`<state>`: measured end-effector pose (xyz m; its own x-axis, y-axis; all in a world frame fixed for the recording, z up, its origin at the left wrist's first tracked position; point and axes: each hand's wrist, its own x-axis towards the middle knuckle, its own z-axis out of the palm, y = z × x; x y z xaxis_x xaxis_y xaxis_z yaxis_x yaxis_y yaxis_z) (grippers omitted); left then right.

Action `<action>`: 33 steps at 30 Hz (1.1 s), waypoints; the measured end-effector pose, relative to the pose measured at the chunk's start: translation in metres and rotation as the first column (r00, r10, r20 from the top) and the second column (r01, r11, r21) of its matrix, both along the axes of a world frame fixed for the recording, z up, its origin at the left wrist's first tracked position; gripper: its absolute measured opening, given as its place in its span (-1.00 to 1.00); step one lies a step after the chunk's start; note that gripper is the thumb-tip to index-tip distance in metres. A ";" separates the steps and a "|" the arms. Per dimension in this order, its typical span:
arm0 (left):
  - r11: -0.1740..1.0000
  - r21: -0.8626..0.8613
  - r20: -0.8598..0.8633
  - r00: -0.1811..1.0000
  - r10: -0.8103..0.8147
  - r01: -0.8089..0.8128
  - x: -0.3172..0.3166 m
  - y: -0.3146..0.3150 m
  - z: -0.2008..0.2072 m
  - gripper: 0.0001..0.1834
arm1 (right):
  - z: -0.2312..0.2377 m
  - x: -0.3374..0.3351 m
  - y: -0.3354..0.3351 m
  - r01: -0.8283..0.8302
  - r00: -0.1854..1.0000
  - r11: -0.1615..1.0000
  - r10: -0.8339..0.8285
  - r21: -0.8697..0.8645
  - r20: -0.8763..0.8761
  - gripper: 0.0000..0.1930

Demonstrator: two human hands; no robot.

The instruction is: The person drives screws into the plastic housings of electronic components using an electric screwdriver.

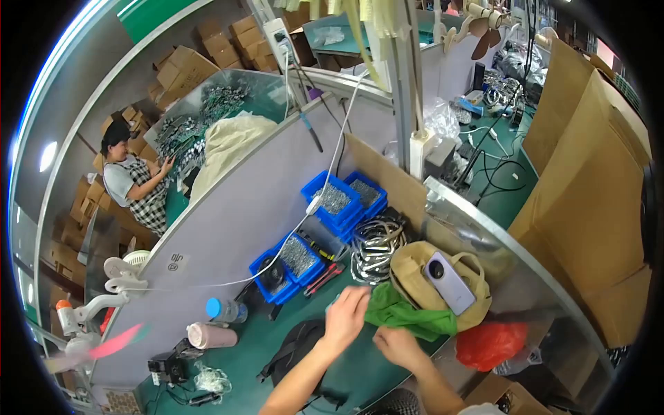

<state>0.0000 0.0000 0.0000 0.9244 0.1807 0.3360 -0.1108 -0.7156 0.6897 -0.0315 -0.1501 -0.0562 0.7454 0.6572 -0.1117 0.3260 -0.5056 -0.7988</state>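
A crumpled green cloth [408,312], or a soft bag of that colour, lies in front of a tan fabric bag [415,266] on the bench. My left hand [344,319] has its fingers closed at the cloth's left edge. Lower down, my right hand [401,346] is closed at the cloth's near edge, its fingertips partly hidden. On top of the tan bag rests a pale purple phone [453,285], camera side up. A black bag or strap-like bundle [294,353] lies left of my left forearm and is partly covered by it.
Blue bins [297,257] of small metal parts stand along the partition, near a pile of metal rings [377,245]. A pink cup [211,335] and blue-capped bottle [227,310] stand left. A red plastic bag [490,344] sits right. Beyond the partition, a person [135,176] works.
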 end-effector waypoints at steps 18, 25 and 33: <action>0.609 0.417 -0.144 0.612 0.777 -0.675 0.322 0.044 -0.138 -0.73 | -0.140 -0.051 -0.045 -0.090 0.977 0.975 0.048 0.201 0.205 -0.93; 0.675 0.461 -0.282 0.626 0.727 -0.576 0.333 0.049 -0.121 -0.75 | -0.130 -0.040 -0.050 -0.083 0.989 0.964 0.049 0.254 0.136 -0.92; 0.626 0.462 -0.186 0.622 0.761 -0.628 0.339 0.072 -0.144 -0.81 | -0.127 -0.039 -0.048 -0.073 0.997 0.954 0.070 0.290 0.022 -0.92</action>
<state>0.3389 0.0720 -0.1439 0.6189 0.7587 0.2033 0.7029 -0.6505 0.2879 -0.0702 -0.1980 -0.1829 0.6954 0.7117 0.1000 0.3624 -0.2271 -0.9039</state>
